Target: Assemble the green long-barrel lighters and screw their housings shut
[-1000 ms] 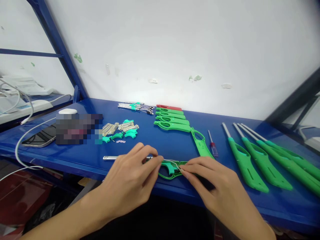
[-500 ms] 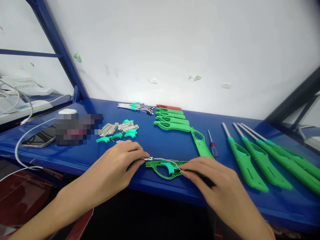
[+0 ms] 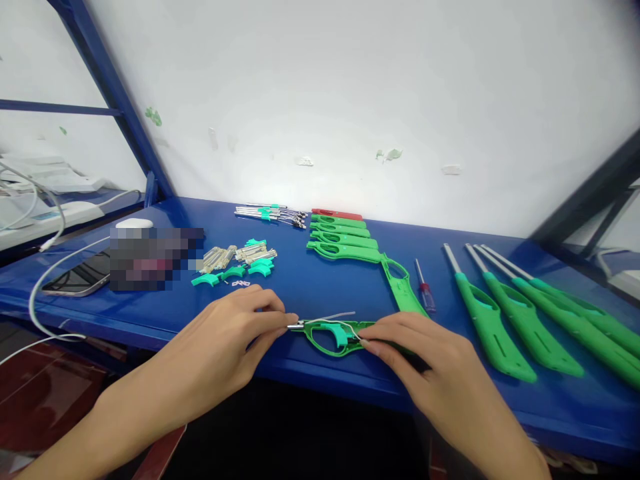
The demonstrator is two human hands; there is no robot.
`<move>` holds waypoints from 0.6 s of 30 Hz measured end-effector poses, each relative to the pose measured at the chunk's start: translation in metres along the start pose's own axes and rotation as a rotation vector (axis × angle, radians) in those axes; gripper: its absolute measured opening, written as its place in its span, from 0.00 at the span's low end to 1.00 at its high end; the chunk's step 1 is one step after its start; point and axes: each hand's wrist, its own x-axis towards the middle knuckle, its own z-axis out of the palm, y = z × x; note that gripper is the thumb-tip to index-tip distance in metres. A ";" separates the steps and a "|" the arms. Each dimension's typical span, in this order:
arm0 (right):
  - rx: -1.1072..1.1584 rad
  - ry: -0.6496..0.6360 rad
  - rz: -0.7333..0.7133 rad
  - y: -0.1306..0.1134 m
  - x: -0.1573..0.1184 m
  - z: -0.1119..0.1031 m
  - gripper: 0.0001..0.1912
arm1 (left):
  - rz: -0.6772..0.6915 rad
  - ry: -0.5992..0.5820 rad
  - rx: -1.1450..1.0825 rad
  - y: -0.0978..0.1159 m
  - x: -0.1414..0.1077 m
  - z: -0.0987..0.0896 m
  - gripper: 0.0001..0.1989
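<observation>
Near the table's front edge lies an open green lighter casing half, its inside facing up. A teal trigger sits in its looped opening. My left hand pinches a thin metal tube at the casing's left end. From the tube a white wire runs to the right along the casing, and a clear thin tube sticks out above it. My right hand is closed round the casing's right part, thumb and fingertip near the wire; the palm hides what lies under it.
Assembled green lighters lie at the right, beside a screwdriver. Several casing halves stretch across the middle back. Metal tubes with wires, teal triggers and small clear parts lie left, near a phone.
My left hand has brought the metal tube down against the casing's left end. The clear thin tube's free end now sticks up above the casing. My right hand has stayed in place.
</observation>
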 end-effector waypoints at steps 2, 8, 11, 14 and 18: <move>0.003 -0.007 0.000 0.000 0.000 0.000 0.07 | 0.004 -0.003 -0.014 0.000 0.000 0.000 0.16; 0.010 -0.011 -0.005 0.001 0.000 0.000 0.07 | 0.005 -0.038 -0.017 0.004 0.002 -0.002 0.15; 0.009 -0.017 -0.004 0.001 0.000 0.000 0.07 | 0.017 -0.061 -0.006 0.007 0.003 -0.006 0.15; 0.002 -0.019 -0.001 0.001 0.000 0.000 0.07 | 0.017 -0.081 0.012 0.008 0.003 -0.008 0.16; 0.003 -0.022 0.002 0.001 0.000 0.000 0.08 | 0.039 -0.097 0.018 0.006 0.002 -0.007 0.15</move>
